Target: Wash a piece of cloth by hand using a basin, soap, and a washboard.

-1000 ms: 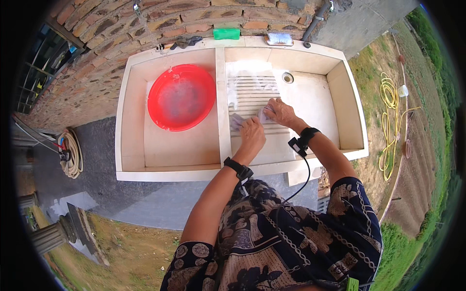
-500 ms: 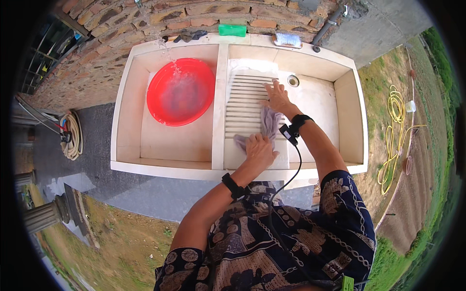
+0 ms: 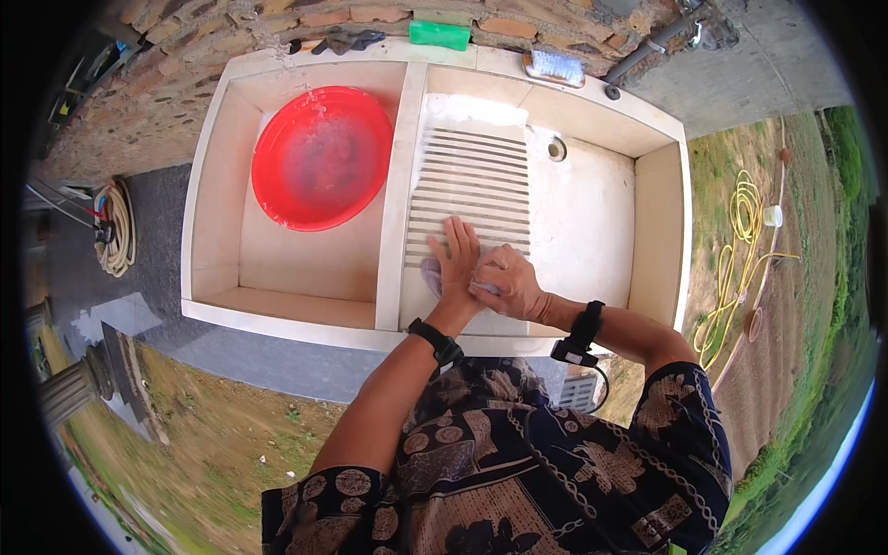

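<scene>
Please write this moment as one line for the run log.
left hand: spread on cloth | right hand: gripping cloth | washboard: under cloth | red basin: water falling in

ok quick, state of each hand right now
Left hand: open, spread over the grey cloth.
Right hand: closed, holding a bunched part of the cloth.

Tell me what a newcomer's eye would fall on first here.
Likely the bright red basin with splashing water, in the left compartment of the double sink. Next, the splayed left grip and curled right grip at the near end of the ribbed washboard, pressing a greyish-purple cloth. Then the coiled yellow hose, outside at far right.
</scene>
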Tool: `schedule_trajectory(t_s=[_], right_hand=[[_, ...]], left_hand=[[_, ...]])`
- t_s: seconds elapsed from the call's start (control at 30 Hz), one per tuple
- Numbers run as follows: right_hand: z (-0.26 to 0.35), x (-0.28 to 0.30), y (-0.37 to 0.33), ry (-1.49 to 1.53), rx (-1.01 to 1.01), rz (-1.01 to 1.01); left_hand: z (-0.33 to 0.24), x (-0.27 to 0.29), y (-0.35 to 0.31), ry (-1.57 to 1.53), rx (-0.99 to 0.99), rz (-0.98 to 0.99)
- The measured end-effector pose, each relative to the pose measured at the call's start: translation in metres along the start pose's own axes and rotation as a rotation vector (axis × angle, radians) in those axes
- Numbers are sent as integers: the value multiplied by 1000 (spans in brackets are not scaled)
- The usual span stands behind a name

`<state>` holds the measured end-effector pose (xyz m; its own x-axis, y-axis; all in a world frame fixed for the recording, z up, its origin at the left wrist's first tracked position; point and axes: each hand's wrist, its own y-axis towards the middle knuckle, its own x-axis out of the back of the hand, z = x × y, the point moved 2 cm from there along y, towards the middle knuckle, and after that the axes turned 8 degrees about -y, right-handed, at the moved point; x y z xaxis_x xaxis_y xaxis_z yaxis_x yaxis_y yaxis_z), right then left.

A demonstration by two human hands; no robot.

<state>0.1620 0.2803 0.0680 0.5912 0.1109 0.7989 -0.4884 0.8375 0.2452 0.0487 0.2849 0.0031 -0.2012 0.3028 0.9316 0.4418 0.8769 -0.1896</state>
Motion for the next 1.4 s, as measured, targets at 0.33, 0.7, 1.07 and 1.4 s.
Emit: schedule_trajectory(t_s=[0.33, 0.7, 1.07, 1.4], right_hand=[[-164, -40, 100, -414, -253, 97], [-83, -17, 22, -257, -174, -8], [-147, -34, 101, -378, -241, -42], [-156, -3, 100, -573, -175, 54]], left_hand=[[-19, 2, 53, -260, -6, -165], [-3, 5, 47, -98, 42, 45], [-6, -7, 75, -285, 114, -36], [-19, 34, 62, -280, -1, -199]])
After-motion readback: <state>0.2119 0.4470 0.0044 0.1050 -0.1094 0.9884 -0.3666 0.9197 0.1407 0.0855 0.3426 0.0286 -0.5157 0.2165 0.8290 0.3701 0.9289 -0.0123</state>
